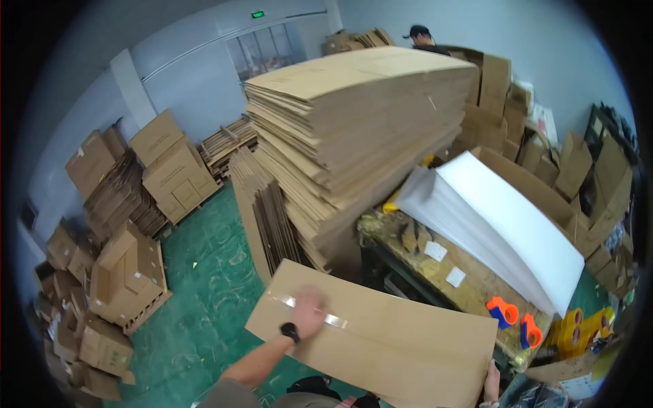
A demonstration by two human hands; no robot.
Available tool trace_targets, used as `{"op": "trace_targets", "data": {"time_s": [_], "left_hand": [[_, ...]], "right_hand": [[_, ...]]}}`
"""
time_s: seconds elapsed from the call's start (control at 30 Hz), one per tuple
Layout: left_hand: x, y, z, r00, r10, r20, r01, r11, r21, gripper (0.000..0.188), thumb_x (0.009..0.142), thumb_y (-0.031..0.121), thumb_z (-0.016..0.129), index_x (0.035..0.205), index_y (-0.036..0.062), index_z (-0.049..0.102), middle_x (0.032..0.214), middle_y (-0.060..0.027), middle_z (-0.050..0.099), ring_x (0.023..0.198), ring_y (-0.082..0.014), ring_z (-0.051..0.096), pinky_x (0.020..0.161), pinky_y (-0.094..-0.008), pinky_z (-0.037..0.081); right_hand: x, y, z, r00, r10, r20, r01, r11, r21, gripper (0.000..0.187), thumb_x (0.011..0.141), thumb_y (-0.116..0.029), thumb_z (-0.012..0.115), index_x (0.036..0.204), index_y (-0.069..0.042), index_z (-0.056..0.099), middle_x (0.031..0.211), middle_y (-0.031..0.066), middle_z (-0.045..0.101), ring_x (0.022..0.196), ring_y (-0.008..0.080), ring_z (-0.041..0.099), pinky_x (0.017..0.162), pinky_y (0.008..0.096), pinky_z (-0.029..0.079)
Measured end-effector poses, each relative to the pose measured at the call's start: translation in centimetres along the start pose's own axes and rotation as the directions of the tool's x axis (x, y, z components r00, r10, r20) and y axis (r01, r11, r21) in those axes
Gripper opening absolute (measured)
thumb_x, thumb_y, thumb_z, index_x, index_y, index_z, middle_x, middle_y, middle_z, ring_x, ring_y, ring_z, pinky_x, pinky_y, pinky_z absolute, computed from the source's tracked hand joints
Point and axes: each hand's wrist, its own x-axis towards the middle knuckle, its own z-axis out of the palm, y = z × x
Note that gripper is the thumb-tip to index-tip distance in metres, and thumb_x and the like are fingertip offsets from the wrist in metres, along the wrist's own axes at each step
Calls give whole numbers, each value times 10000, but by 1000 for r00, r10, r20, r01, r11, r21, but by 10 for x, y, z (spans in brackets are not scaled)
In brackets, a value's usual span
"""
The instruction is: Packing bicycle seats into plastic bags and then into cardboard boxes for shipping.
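Note:
A long brown cardboard box (401, 333) is in front of me, tilted, its depth hard to make out. A strip of clear tape (336, 320) lies across its left part, over a faint lengthwise line. My left hand (309, 313), with a black band at the wrist, rests on the tape; motion blur smears its fingers. At the box's right end my right hand (491, 382) is closed on the edge, partly hidden behind it. Two orange-and-blue tape dispensers (503, 312) lie on the worktable (422, 262) to the right of the box.
Ahead rises a tall stack of flat cardboard sheets (381, 136). White foam sheets (503, 224) lie on the worktable, with yellow tape rolls (571, 333) beyond its near end. Cartons on pallets (146, 313) stand left on the green floor (211, 272). A person (422, 37) is behind the stack.

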Motion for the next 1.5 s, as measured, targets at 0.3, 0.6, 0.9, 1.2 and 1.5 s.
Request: {"op": "trace_targets", "data": {"time_s": [0.3,0.6,0.9,1.2,1.5], "left_hand": [[10,-178,-69,628,-663,407,725,689,4,897,841,715,529,1303,-54,546,1213,-308,617,1159,-466,577,1000,-480,453],[-96,-272,-79,904,-387,183,275,198,-941,665,1061,528,247,1458,15,388,1466,-167,446,1335,-259,425,1126,-399,307],[-151,-173,-119,992,-51,-115,-24,823,-567,485,912,158,645,1331,-28,485,1404,-188,488,1312,-349,436,1121,-487,316],[-170,107,-31,218,445,869,-282,881,-380,854,791,553,729,1369,-28,490,1338,-261,561,1266,-402,522,1055,-440,425],[-211,146,-2,382,499,778,-561,794,-234,432,854,249,695,1183,-15,600,1130,-226,652,1057,-398,613,900,-474,481]], "right_hand": [[-68,37,12,800,-275,-534,-260,643,-720,681,1030,-516,353,945,94,644,1009,342,630,940,488,609,817,540,457],[-287,50,68,379,-307,-873,157,951,-266,583,1071,-425,344,1226,80,591,1110,121,664,1016,180,579,930,314,444],[-376,161,172,486,327,-811,-177,945,275,681,1000,-593,406,1053,44,641,897,137,698,741,190,646,673,319,505],[-342,108,220,790,421,-446,2,726,688,632,992,-612,396,1211,-35,536,1104,137,641,908,239,657,791,396,525],[-430,144,158,903,269,-334,-272,961,39,598,948,-527,512,1224,-10,635,1195,202,666,1125,359,626,966,409,481]]}}
